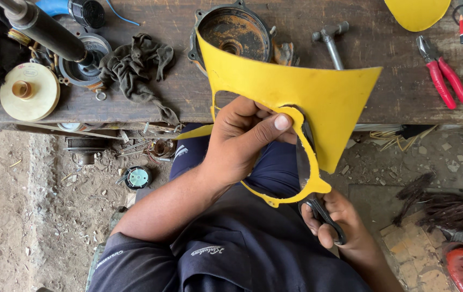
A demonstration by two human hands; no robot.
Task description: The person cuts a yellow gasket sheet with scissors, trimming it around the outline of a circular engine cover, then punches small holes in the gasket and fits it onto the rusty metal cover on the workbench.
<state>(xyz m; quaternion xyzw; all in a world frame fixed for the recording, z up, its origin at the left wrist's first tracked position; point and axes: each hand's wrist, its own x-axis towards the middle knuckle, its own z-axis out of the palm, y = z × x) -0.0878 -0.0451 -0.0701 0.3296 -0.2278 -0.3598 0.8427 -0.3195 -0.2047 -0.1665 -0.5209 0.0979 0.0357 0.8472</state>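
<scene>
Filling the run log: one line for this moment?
left hand: holds yellow sheet | right hand: scissors cutting sheet | bench: red pliers

Two yellow sheets (318, 92) (418, 12), one scissors (310, 178), one red-handled pliers (443, 73), one hammer (330, 39), one rag (139, 67)

Soft, even daylight fills the view, bright enough to show every colour with no harsh glare. The yellow sheet (296, 92) is the brightest surface, evenly lit, with only a faint sheen along its upper edge. Below it, the dark lap sits in soft shade. Left of the sheet, the counter (150, 16) front throws a dim band onto the dirt floor (20, 205). Focus is sharp throughout; the counter edge bows slightly toward the frame corners.
</scene>
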